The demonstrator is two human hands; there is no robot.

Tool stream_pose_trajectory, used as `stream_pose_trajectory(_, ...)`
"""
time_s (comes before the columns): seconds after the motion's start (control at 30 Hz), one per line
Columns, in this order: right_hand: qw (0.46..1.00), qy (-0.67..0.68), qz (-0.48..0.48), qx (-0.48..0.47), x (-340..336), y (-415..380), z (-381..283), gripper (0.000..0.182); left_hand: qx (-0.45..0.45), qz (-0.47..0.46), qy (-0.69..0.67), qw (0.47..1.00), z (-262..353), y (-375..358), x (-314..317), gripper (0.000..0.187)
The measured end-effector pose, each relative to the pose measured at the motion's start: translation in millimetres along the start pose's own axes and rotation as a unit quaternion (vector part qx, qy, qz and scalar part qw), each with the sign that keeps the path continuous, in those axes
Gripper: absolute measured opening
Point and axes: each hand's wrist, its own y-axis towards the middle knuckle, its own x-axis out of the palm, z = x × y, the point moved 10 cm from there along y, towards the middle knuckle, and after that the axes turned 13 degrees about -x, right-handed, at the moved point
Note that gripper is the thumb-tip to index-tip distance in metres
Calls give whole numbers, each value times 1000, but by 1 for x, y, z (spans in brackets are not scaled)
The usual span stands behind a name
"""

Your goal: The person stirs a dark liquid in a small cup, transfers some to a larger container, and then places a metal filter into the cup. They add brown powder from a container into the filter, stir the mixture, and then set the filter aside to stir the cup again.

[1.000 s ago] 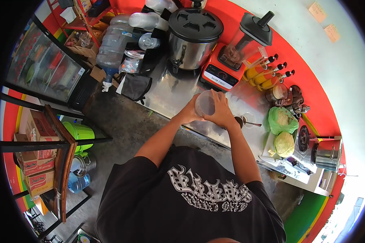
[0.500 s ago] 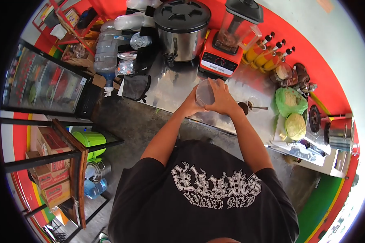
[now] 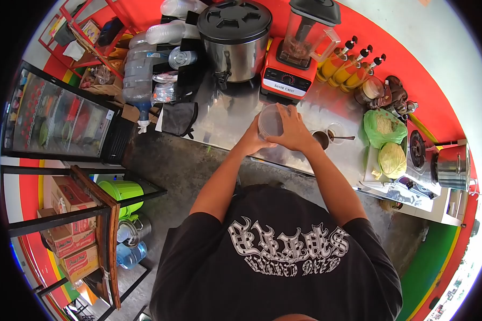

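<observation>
Between my two hands is a round, clear plastic cup [image 3: 271, 122], its wide end turned up toward me. My left hand [image 3: 253, 138] is wrapped round its left and lower side. My right hand [image 3: 295, 130] grips it from the right, with the fingers across its far side. Both hands are over the front part of the steel counter [image 3: 219, 126], just in front of a red blender [image 3: 287, 80]. To the right of my right hand stand a dark-filled cup [image 3: 321, 139] and a small clear container [image 3: 336, 132] with a spoon [image 3: 344, 138] in it.
A steel drink dispenser [image 3: 234, 48] stands at the back, left of the blender. Pump bottles [image 3: 345, 67] of yellow liquid line the back wall. Farther right are a green bag [image 3: 383, 130], a cabbage [image 3: 392, 160] and a pot [image 3: 451, 168]. A glass-door fridge [image 3: 61, 117] is at left.
The camera view has shifted slightly, so the surroundings sit a little differently. Both hands keep hold of the cup in nearly the same place.
</observation>
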Motion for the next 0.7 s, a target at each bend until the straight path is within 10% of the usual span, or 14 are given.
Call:
stream_pose_trajectory(0.27,962,-98,-157,-202,-6,11,-28,129,-11,4,19,1000,-5,-2,1,125)
stream_pose_trajectory(0.7,965,-98,-185,-156,-13,13,-37,125,-16,-17,59,998,10,-6,6,120)
